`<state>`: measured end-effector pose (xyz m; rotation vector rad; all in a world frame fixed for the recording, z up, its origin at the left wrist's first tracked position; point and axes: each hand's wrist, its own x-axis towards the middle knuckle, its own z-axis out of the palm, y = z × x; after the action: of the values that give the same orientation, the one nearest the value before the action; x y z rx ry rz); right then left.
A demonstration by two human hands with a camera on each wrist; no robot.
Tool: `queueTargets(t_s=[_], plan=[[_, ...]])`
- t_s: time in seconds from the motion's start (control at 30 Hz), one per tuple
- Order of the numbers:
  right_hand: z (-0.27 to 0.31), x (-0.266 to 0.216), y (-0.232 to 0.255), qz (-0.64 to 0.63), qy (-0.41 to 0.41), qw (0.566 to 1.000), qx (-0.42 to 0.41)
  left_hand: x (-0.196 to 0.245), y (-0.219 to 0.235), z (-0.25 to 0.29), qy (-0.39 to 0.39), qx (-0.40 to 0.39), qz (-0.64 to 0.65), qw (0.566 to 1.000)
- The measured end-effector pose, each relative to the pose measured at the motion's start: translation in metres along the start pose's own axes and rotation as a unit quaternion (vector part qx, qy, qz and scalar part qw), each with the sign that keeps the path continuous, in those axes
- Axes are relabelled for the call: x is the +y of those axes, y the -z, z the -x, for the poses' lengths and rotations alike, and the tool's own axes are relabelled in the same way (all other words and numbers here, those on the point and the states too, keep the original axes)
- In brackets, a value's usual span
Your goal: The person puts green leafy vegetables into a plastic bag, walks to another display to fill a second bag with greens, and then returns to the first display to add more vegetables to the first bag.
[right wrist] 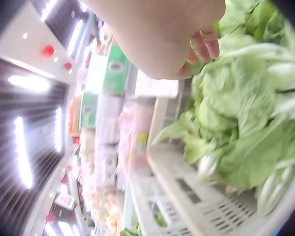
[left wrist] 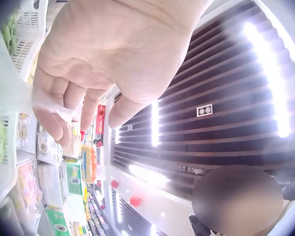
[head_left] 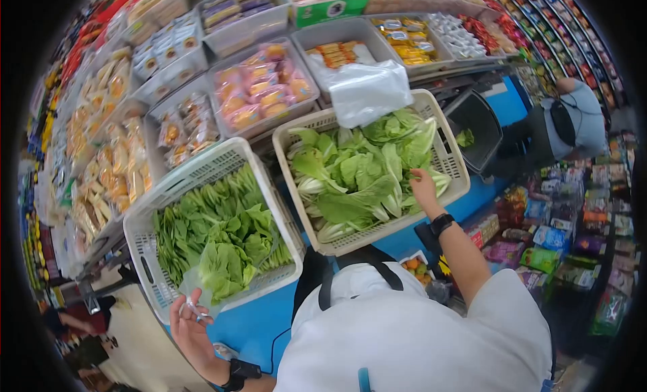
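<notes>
My left hand (head_left: 195, 331) holds a clear plastic bag (head_left: 193, 282) by its twisted top, which runs across the curled fingers. In the left wrist view the film (left wrist: 19, 83) stretches away to the left from those fingers. Green leaves (head_left: 229, 260) show inside the bag, which lies over the left white crate (head_left: 149, 270) of long leafy greens (head_left: 185, 227). Over the right side of the cream crate (head_left: 464, 163), my right hand (head_left: 424, 190) is low above the leafy cabbages (head_left: 367, 169), fingers loosely bent. In the right wrist view the fingertips (right wrist: 211, 46) are beside the leaves.
A stack of clear plastic bags (head_left: 371, 92) overlaps the cream crate's back rim. Behind stand bins of packaged snacks (head_left: 263, 85). A dark bin (head_left: 474, 129) is right of the crate, with a person (head_left: 573, 122) beyond. Snack packs (head_left: 546, 250) fill the right.
</notes>
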<state>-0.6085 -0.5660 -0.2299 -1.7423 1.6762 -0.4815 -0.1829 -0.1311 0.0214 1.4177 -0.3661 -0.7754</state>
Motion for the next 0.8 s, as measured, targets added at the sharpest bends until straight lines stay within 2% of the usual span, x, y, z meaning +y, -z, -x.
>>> queueTargets(t_s=[0.03, 0.1, 0.13, 0.17, 0.2, 0.23, 0.27, 0.33, 0.4, 0.43, 0.47, 0.53, 0.6, 0.63, 0.67, 0.7, 0.73, 0.77, 0.8], plan=[[-0.010, 0.028, 0.004, -0.002, -0.009, 1.000, 0.006, -0.001, -0.006, -0.003, 0.010, -0.007, -0.007, 1.000], [-0.035, 0.076, 0.013, 0.000, -0.131, 0.979, 0.158, -0.004, -0.019, -0.010, 0.019, -0.024, -0.015, 0.999], [-0.050, 0.096, 0.015, -0.003, -0.138, 0.977, 0.164, -0.004, -0.024, -0.011, 0.027, -0.022, -0.027, 0.999], [-0.069, 0.114, 0.017, -0.169, -0.173, 0.957, 0.161, -0.005, -0.030, -0.012, 0.033, -0.017, -0.039, 0.999], [-0.086, 0.128, 0.020, -0.331, -0.200, 0.909, 0.153, -0.007, -0.034, -0.011, 0.032, -0.022, -0.042, 0.998], [-0.102, 0.142, 0.029, -0.431, -0.154, 0.887, 0.066, -0.007, -0.039, -0.011, 0.042, -0.015, -0.046, 0.998], [-0.119, 0.143, 0.029, -0.435, -0.157, 0.884, 0.068, -0.007, -0.043, -0.010, 0.051, -0.007, -0.051, 0.997], [-0.160, 0.136, 0.025, -0.308, -0.179, 0.923, 0.143, -0.012, -0.050, -0.007, 0.058, 0.011, -0.058, 0.997], [-0.176, 0.096, 0.033, -0.229, -0.203, 0.939, 0.157, -0.015, -0.059, -0.003, 0.069, 0.037, -0.069, 0.995], [-0.190, 0.092, 0.032, -0.220, -0.215, 0.940, 0.145, -0.016, -0.065, -0.001, 0.077, 0.055, -0.066, 0.993], [-0.209, 0.105, 0.027, -0.252, -0.208, 0.940, 0.093, -0.016, -0.069, 0.000, 0.086, 0.072, -0.064, 0.992], [-0.205, 0.065, 0.033, -0.240, -0.240, 0.938, 0.068, -0.022, -0.070, 0.003, 0.090, 0.081, -0.063, 0.991], [-0.201, 0.058, 0.024, -0.250, -0.231, 0.940, 0.031, -0.021, -0.079, 0.005, 0.095, 0.092, -0.058, 0.990], [-0.191, 0.053, 0.012, -0.136, -0.216, 0.948, 0.190, -0.024, -0.085, 0.007, 0.091, 0.100, -0.058, 0.989], [-0.179, 0.046, 0.004, -0.016, -0.190, 0.920, 0.343, -0.024, -0.091, 0.008, 0.086, 0.108, -0.056, 0.989], [-0.162, 0.043, -0.001, 0.023, -0.102, 0.932, 0.348, -0.024, -0.093, 0.009, 0.099, 0.114, -0.074, 0.986], [-0.151, 0.057, -0.016, -0.039, -0.023, 0.951, 0.304, -0.025, -0.097, 0.010, 0.098, 0.118, -0.072, 0.986], [-0.134, 0.050, -0.024, -0.073, -0.058, 0.985, 0.145, -0.027, -0.102, 0.011, 0.093, 0.121, -0.064, 0.986], [-0.112, 0.042, -0.035, -0.093, -0.060, 0.992, 0.057, -0.028, -0.106, 0.013, 0.088, 0.125, -0.056, 0.987]])
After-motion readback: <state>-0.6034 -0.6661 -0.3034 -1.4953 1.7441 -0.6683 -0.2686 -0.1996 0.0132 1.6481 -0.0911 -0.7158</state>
